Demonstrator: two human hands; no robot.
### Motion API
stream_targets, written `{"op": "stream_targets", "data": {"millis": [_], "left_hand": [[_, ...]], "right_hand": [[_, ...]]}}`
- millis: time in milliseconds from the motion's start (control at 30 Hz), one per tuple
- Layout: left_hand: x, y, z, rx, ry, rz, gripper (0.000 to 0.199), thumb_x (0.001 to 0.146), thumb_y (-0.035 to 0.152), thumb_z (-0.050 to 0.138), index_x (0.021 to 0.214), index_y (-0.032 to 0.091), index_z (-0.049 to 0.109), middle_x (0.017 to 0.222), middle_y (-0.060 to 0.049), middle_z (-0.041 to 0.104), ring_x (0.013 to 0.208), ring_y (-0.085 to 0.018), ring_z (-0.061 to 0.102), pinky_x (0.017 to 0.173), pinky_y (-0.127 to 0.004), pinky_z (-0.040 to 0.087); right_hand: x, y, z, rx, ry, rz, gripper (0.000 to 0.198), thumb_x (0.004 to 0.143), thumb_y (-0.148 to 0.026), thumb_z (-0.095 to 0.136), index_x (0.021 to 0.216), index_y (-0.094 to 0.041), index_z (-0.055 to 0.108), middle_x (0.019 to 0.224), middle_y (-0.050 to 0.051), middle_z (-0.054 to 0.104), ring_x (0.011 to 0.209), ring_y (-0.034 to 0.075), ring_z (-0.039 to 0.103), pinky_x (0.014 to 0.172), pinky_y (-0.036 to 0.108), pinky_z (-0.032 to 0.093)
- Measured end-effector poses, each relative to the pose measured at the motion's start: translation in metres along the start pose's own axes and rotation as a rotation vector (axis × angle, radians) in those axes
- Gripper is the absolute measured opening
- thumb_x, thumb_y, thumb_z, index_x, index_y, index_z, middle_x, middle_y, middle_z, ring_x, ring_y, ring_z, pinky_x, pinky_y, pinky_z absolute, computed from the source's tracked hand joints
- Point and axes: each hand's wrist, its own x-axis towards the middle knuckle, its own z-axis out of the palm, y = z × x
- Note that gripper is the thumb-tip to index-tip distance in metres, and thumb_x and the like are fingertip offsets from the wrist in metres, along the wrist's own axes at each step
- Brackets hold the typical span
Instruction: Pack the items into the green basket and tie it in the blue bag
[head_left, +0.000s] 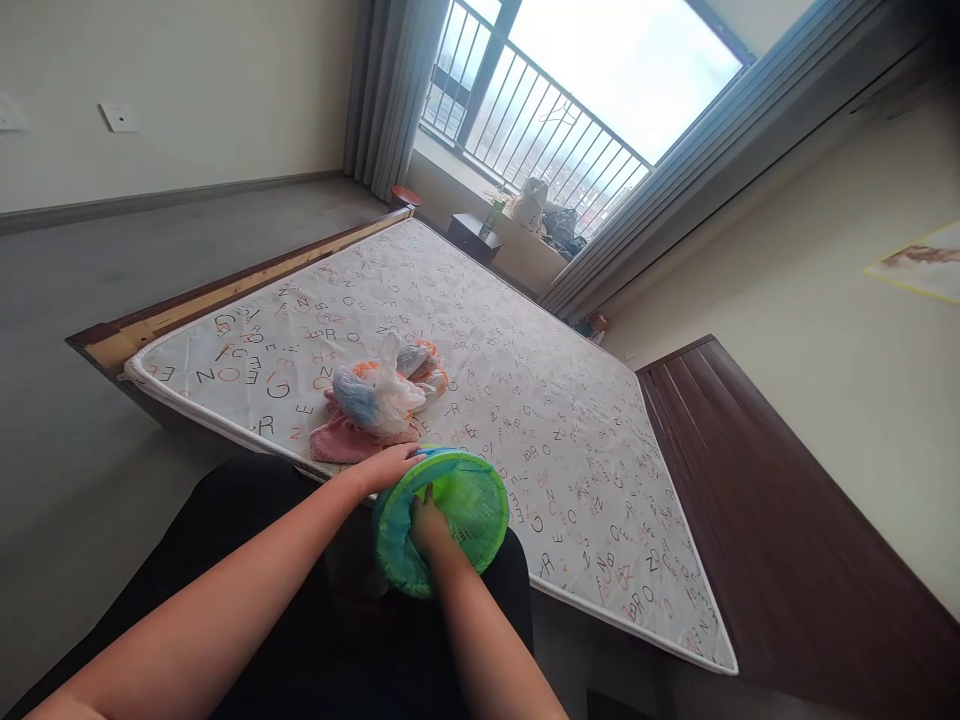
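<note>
Two bare hands work at a round green mesh basket (476, 500), which is tilted with its mouth toward the viewer above a pair of dark-clad knees, at the near edge of a bed. The left hand (391, 467) lies against the basket's upper left rim, its fingers reaching over the edge. The right hand (429, 525) reaches into the mouth, one finger extended upward and the rest bent near the blue-green side; how firmly either hand is closed, or whether the right one pinches the fabric, cannot be told from this angle. Just beyond the left hand, tied plastic bags (375, 390) with blue and orange showing sit next to and partly over a pink cloth (352, 442). Spreading out beyond both hands is a white mattress (555, 430) printed with scattered letters. Well to the right of the grip stands a dark brown headboard (750, 520); far ahead, gray curtains (386, 100) flank a bright window with a railing (517, 95).
</note>
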Motion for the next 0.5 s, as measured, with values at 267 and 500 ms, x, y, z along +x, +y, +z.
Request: {"op": "stream_targets", "data": {"millis": [267, 500], "left_hand": [[-0.0037, -0.0007, -0.0011, 0.021, -0.027, 0.027, 0.058, 0.099, 0.058, 0.04, 0.131, 0.018, 0.066, 0.137, -0.012, 0.068, 0.124, -0.029, 0.063, 0.109, -0.038, 0.046], [-0.0012, -0.0054, -0.0005, 0.026, -0.027, 0.036, 0.059, 0.099, 0.06, 0.04, 0.131, 0.018, 0.066, 0.138, -0.012, 0.067, 0.125, -0.029, 0.063, 0.111, -0.038, 0.044]], "right_hand": [[0.0016, 0.0, 0.0011, -0.013, -0.011, 0.004, 0.058, 0.097, -0.031, 0.051, 0.154, -0.022, 0.045, 0.17, 0.023, 0.014, 0.101, 0.03, 0.075, 0.09, 0.046, 0.059], [0.0009, -0.0018, -0.0012, -0.008, -0.018, 0.016, 0.059, 0.095, -0.033, 0.055, 0.153, -0.023, 0.046, 0.17, 0.022, 0.016, 0.105, 0.031, 0.074, 0.092, 0.047, 0.059]]}}
